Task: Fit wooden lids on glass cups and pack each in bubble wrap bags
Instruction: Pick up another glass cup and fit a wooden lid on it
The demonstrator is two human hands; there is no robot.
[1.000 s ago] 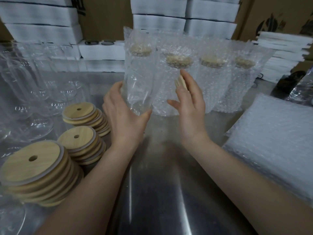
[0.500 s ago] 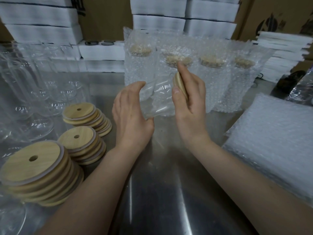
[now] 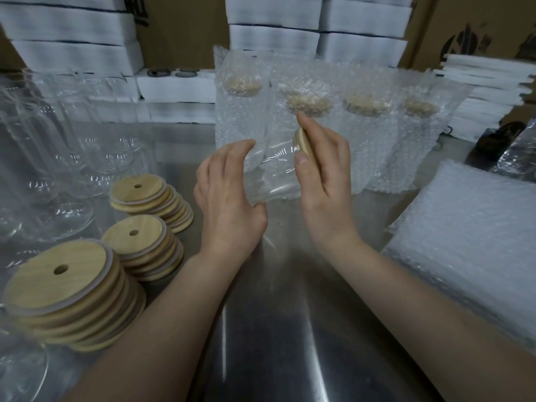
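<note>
You have the cup (image 3: 278,169) lying on its side in the air above the table (image 3: 275,329), between your two hands and just in front of the row of wrapped cups (image 3: 365,134). The lid (image 3: 303,146) stands edge-on at its mouth, on the right. To seat it well, set the lid square to the rim before you push, press through the middle rather than one edge, and let your left hand (image 3: 229,198) brace the base so the force runs straight down the glass. A tilted lid will likely jam or pop back out. Glass is slick, so squeeze along the cup's length, not across its wall. Your left hand is half open, its fingers (image 3: 232,152) gently curved round the base end with the thumb beneath. Your right hand (image 3: 324,181) curls on the lid: thumb at the lower edge, forefinger over the top, the rest folded behind the wood. Whether the lid is fully home I cannot tell — the glass is clear and the rim is lost against the wrap behind. The bags (image 3: 470,242) lie at your right; three lid stacks (image 3: 66,291) and bare glasses (image 3: 58,158) stand at your left.
</note>
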